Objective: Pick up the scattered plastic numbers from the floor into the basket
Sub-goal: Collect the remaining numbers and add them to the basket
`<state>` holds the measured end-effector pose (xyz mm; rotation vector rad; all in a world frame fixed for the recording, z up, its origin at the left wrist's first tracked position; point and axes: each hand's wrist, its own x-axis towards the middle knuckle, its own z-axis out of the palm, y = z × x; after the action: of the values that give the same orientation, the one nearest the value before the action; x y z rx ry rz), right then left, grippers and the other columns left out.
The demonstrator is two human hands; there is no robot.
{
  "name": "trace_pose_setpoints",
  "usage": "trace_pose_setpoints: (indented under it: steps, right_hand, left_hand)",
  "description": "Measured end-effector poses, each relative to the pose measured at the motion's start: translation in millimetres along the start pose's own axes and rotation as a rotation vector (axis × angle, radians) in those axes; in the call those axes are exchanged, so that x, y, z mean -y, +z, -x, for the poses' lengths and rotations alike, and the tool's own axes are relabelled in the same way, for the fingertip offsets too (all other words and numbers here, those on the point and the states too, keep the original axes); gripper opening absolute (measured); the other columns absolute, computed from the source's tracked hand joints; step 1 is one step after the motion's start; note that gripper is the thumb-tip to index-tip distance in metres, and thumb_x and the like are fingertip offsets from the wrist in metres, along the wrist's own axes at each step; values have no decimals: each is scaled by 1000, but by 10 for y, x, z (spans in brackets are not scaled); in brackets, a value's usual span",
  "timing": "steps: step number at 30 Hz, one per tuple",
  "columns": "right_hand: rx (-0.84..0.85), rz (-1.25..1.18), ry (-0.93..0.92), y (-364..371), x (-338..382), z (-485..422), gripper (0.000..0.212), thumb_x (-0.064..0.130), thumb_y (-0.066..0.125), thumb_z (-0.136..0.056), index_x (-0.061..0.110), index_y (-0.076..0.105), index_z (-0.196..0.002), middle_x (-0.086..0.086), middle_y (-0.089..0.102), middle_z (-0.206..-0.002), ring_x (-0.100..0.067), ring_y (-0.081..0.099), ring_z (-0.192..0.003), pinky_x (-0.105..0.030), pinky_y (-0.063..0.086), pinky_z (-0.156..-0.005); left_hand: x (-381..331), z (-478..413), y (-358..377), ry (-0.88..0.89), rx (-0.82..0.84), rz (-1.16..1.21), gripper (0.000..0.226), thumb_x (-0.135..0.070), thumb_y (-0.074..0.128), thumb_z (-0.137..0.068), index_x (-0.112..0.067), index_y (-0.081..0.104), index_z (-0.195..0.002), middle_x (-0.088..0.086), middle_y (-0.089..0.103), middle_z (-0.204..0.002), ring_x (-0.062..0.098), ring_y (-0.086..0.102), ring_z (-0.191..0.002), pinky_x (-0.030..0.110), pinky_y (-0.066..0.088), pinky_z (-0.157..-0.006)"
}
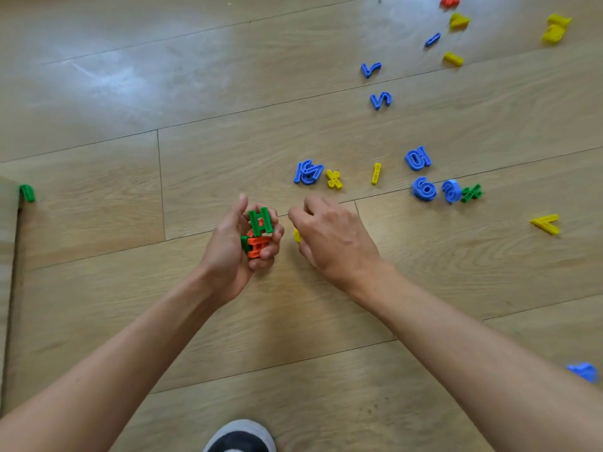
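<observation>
My left hand [239, 243] is cupped around a bundle of green and orange plastic pieces [258, 231]. Just to its right, my right hand [329, 236] is curled over a yellow piece [297, 235], of which only a sliver shows under the fingers. Several plastic numbers and signs lie on the wooden floor beyond: a blue pair [307, 172], a yellow sign [334, 179], a yellow bar [376, 173], a blue 0 [417, 158], a blue 6 [424, 189], another blue piece [452, 190] and a green percent sign [471, 193]. No basket is in view.
More pieces are strewn at the far right: blue ones [380, 100], yellow ones [556, 27], a red one [450, 1], a yellow V shape [546, 224]. A green piece [27, 193] lies at the left beside a floor edge. A blue piece [584, 371] sits at the right edge; my shoe [241, 435] shows at the bottom.
</observation>
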<state>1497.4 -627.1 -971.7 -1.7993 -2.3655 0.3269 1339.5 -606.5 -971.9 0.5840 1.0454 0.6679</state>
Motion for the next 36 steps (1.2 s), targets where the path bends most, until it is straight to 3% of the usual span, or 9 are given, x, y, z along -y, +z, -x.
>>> trace_pose_setpoints:
  steps: [7, 14, 19, 22, 27, 29, 32, 34, 36]
  right_hand:
    - [-53, -30, -54, 89, -1, 87, 26, 9, 78, -67, 12, 59, -85, -9, 58, -89, -26, 58, -69, -33, 44, -45]
    - [-62, -48, -106, 186, -81, 143, 18, 9, 72, -73, 11, 58, -84, -9, 59, -88, -28, 59, -78, -37, 51, -53]
    - [-206, -362, 25, -30, -87, 42, 12, 13, 69, -77, 11, 59, -82, -5, 57, -84, -26, 57, -75, -42, 50, -60]
    - [-347, -543, 0, -283, 18, -101, 10, 15, 70, -78, 12, 62, -80, -1, 60, -82, -23, 58, -76, -38, 45, -69]
    - [-270, -350, -156, -292, 92, -202, 16, 31, 74, -77, 18, 66, -81, 5, 66, -91, -20, 60, -93, -41, 41, -84]
    - [-316, -465, -88, -310, 21, -227, 17, 33, 74, -78, 18, 69, -86, 4, 65, -100, -19, 59, -98, -40, 41, -88]
    - [-349, -552, 219, -336, -202, -391, 26, 30, 71, -83, 18, 66, -104, 1, 55, -110, -17, 58, -96, -38, 49, -84]
    - [-177, -352, 378, -274, -361, -525, 42, 36, 70, -84, 20, 58, -121, -1, 48, -119, -21, 55, -105, -33, 47, -83]
    - [-8, -174, 378, -200, -409, -624, 53, 41, 71, -84, 22, 51, -130, -4, 43, -126, -25, 52, -113, -34, 42, -79]
  left_hand:
    - [-26, 6, -49, 10, -74, 52, 49, -53, 30, -99, -13, 55, -85, 7, 54, -70, 13, 38, -51, 20, 22, -38]
    - [-62, 4, -56, -14, -114, 59, 47, -52, 31, -99, -13, 54, -84, 6, 53, -68, 13, 39, -50, 19, 21, -39]
    - [-85, -27, 5, -41, -145, -2, 45, -45, 34, -100, -10, 57, -87, 8, 56, -72, 15, 48, -54, 21, 31, -40]
    - [-99, -62, 115, -93, -94, 42, 38, -39, 39, -100, -10, 63, -95, 9, 62, -81, 16, 56, -61, 25, 41, -48]
    - [-177, -147, 236, -191, 71, 273, 47, -43, 37, -102, -10, 61, -124, 9, 62, -102, 17, 61, -88, 30, 50, -76]
    - [-207, -193, 231, -184, 40, 335, 43, -40, 43, -100, -7, 61, -120, 7, 62, -95, 14, 58, -76, 23, 48, -62]
    - [-244, -208, 207, -149, -21, 366, 27, -34, 49, -94, -12, 59, -82, 4, 57, -76, 11, 49, -55, 14, 30, -36]
    - [-246, -200, 202, -140, -25, 366, 30, -34, 49, -94, -12, 58, -76, 5, 55, -76, 11, 47, -54, 14, 29, -35]
    - [-224, -195, 186, -152, -33, 368, 32, -35, 48, -95, -11, 57, -75, 6, 55, -76, 11, 47, -54, 14, 30, -35]
